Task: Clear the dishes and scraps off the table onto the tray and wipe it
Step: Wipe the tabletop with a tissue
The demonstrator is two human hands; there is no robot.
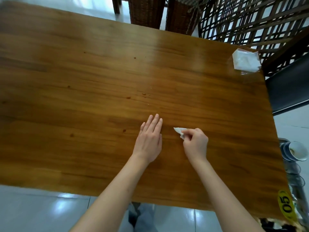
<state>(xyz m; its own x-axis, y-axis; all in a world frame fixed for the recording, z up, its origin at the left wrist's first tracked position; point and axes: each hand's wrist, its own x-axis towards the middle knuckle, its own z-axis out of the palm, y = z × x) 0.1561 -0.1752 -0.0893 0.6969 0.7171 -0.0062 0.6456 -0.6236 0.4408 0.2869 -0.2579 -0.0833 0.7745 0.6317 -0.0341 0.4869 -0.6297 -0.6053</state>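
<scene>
While the left hand (149, 139) is laid flat on the brown wood-grain bench (83, 72) with its fingers straight and together, nothing being grasped by it, a small crumpled piece of white tissue (178, 131) is pinched in the grip of the right hand (194, 144), between thumb and curled fingers. The tissue is held against the bench surface just to the right of the left hand; one pointed corner is seen sticking out leftward from the fingers, and the rest is hidden inside the hand. The bench top is glossy, with pale window glare across its far half. Small dark spots and crumbs (128, 97) are scattered over it, and a few clear droplets (144, 94) are seen beyond the left fingertips. At the far right corner of the bench a clear plastic packet of white napkins (245, 60) is lying flat. A yellow oval sticker printed "05" (286, 206) is fixed at the near right corner. Beyond the right edge, below bench height, a stack of dark-rimmed dishes topped by a white bowl (298, 150) with a brownish residue inside is seen; what carries the stack cannot be made out. Dark wicker chairs (145, 12) are set along the far side.
</scene>
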